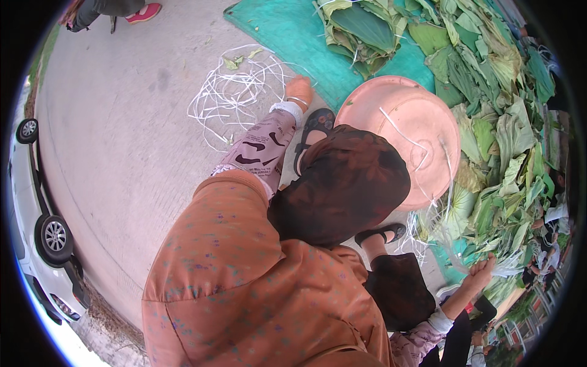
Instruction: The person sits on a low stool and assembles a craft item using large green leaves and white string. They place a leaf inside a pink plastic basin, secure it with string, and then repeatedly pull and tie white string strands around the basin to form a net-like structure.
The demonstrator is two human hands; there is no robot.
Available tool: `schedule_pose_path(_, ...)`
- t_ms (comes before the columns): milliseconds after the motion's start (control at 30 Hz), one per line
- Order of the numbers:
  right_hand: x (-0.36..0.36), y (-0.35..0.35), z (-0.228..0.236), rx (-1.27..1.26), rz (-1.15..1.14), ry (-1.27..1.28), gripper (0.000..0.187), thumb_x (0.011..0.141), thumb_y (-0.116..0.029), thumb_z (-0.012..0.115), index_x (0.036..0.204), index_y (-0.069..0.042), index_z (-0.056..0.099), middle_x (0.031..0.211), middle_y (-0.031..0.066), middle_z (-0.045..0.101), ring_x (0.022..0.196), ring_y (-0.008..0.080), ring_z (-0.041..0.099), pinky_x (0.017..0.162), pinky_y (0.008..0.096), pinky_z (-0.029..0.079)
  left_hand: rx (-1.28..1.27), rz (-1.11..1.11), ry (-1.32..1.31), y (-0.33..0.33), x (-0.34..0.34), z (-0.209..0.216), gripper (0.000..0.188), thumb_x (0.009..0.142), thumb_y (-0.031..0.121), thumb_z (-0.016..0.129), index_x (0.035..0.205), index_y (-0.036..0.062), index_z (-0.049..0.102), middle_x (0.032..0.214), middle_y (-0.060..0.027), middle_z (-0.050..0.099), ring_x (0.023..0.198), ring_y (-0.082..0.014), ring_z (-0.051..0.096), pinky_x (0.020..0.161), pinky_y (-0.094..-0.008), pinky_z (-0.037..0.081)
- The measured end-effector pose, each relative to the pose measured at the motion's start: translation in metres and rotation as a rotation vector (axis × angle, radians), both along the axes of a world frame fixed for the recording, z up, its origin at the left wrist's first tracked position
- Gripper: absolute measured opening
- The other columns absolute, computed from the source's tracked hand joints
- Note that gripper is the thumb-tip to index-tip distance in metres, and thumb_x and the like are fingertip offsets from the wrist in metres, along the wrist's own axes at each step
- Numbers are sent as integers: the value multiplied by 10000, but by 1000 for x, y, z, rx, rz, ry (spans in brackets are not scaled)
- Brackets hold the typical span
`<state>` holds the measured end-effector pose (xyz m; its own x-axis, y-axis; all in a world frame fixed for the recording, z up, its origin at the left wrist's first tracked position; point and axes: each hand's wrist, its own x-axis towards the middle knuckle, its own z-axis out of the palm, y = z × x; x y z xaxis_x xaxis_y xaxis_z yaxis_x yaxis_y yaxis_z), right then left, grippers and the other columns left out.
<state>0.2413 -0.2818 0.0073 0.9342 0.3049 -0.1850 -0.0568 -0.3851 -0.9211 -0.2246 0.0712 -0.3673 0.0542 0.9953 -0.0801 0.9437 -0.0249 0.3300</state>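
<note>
My left hand [299, 90] reaches out over the concrete beside a loose tangle of white plastic string [229, 92]. Its fingers look curled, but what they hold, if anything, is hidden; a thin pale band circles the wrist. Off to the right, my right hand [483, 273] is closed in a fist around a bunch of white strings [507, 267], whose blurred strands trail by the leaves. Between my hands stands a large round pink plastic tub [437, 131], apparently bottom up, with a length of white string lying across it.
Large green leaves [489, 128] lie heaped on the right. A tied leaf bundle [361, 33] rests on a green sheet [275, 24]. A white car [36, 226] stands at far left. Another person's pink shoe [144, 13] shows at top left; more people are at the right edge.
</note>
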Motion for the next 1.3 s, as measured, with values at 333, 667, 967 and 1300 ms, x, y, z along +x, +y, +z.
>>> schedule_pose_path(333,-6,14,2,28,69,43,249,896,-246,475,950,-9,528,487,-69,218,380,27,171,342,212,130,-42,122,-425,17,30,0,105,766,162,587,818,71,594,778,-63,600,676,-182,567,577,-339,417)
schedule_pose_path(667,-42,34,15,235,236,250,236,909,-250,457,927,-25,526,499,-63,245,386,31,187,344,203,147,-640,-202,-1319,31,65,280,223,866,205,517,955,16,594,590,14,498,380,-21,293,344,-178,204)
schedule_pose_path(967,-101,59,32,390,470,697,278,914,-267,435,956,-5,515,609,-18,389,457,46,284,396,185,235,-719,-833,-1020,-84,183,429,236,871,201,510,1009,28,592,583,37,486,475,-26,380,427,-177,318)
schedule_pose_path(1300,-101,47,32,308,542,798,184,860,-215,549,874,-32,551,638,-32,430,457,32,289,380,169,232,-238,-1267,-632,-214,211,367,150,841,211,483,871,80,548,671,-131,570,637,-299,568,586,-392,435)
